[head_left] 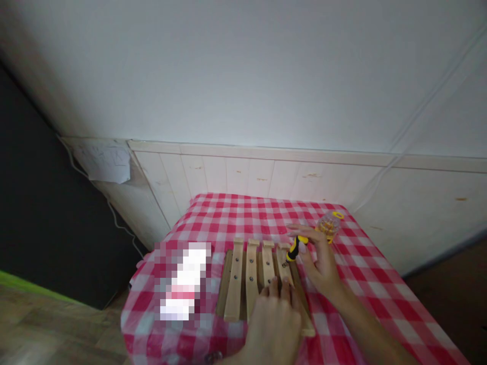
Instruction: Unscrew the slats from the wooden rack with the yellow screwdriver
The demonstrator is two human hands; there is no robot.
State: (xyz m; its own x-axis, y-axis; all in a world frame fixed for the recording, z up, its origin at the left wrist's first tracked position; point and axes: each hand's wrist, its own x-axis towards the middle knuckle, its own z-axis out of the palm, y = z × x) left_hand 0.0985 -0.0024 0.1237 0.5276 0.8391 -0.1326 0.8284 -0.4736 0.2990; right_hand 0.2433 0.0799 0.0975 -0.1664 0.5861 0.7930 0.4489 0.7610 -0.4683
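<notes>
A wooden slatted panel (245, 276) with several pale slats and screw holes lies on a red-and-white checked tablecloth (243, 213). My left hand (274, 317) rests flat on the panel's near end, fingers stretched over the slats. My right hand (317, 261) is closed round a yellow-and-black screwdriver (294, 248), whose tip points down at the rightmost slat. Just beyond that hand stands a small clear jar with a yellow lid (329, 224).
A blurred white and pink object (184, 286) lies left of the panel. The small table stands against a white panelled wall (266, 175). A cable (114, 218) hangs down at the left. Wooden floor (45, 324) shows beside the table.
</notes>
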